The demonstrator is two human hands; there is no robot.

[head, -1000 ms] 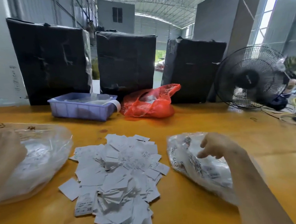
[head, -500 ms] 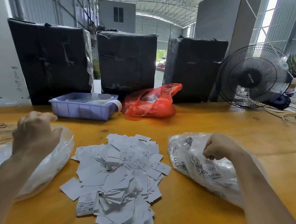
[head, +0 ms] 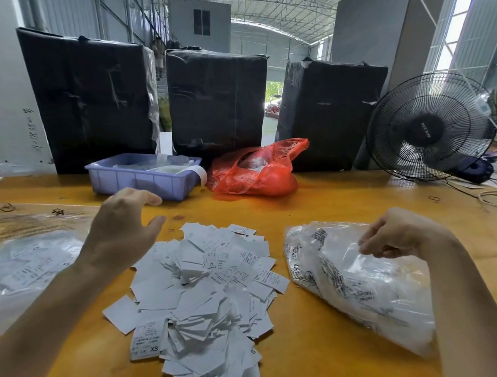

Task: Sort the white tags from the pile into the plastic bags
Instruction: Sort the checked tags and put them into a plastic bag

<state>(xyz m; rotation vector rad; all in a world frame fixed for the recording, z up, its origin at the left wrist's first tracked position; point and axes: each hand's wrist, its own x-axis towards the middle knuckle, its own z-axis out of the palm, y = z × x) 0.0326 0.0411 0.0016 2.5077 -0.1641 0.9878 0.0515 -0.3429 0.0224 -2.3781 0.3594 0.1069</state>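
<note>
Tags (head: pixel 204 300) piled mid-surface (head: pixel 319 349), a bag on each side.
Left hand (head: pixel 119 229) hovers spread, gripping nothing; right hand (head: pixel 396 234) pinches the right bag (head: pixel 352 285).

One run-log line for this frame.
left hand: open above tags | right hand: fingers pinch right bag | left bag: untouched

Two bare forearms enter from lower left and lower right of frame. No sleeves in view. Left hand (head: pixel 120 232) and right hand (head: pixel 399 234): no gloves, rings or wristbands visible.
</note>
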